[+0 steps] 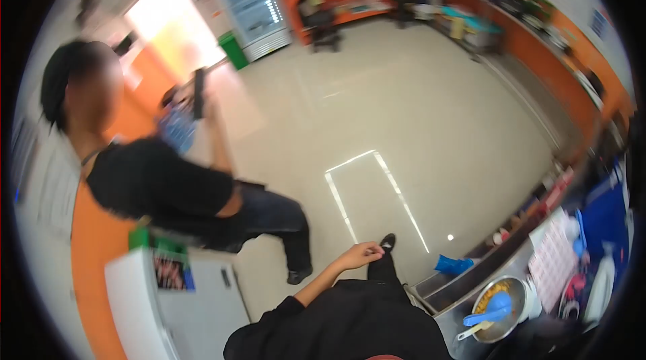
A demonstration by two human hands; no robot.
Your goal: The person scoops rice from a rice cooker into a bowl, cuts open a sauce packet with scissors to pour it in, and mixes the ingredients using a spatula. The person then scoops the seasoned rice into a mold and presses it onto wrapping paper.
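My left hand (pixel 362 255) hangs in front of my black shirt at the bottom middle, with its fingers loosely curled in and nothing visible in them. Below it are my dark trousers and one black shoe (pixel 388 241) on the floor. My right hand is out of view. To my right, a metal bowl (pixel 517 325) holds yellowish food, with a blue scoop (pixel 498 306) and a white-handled utensil (pixel 474 331) lying in it. A blue cup-like container (pixel 453 265) is at the counter's near edge.
Another person (pixel 161 178) stands at left, holding a dark flat object (pixel 198 93). A white fridge or freezer (pixel 202 306) is at lower left. A pink sheet (pixel 552 259) lies on the right counter. Glass-door fridge (pixel 245 3), green bin (pixel 233 50) and orange shelves stand at the back.
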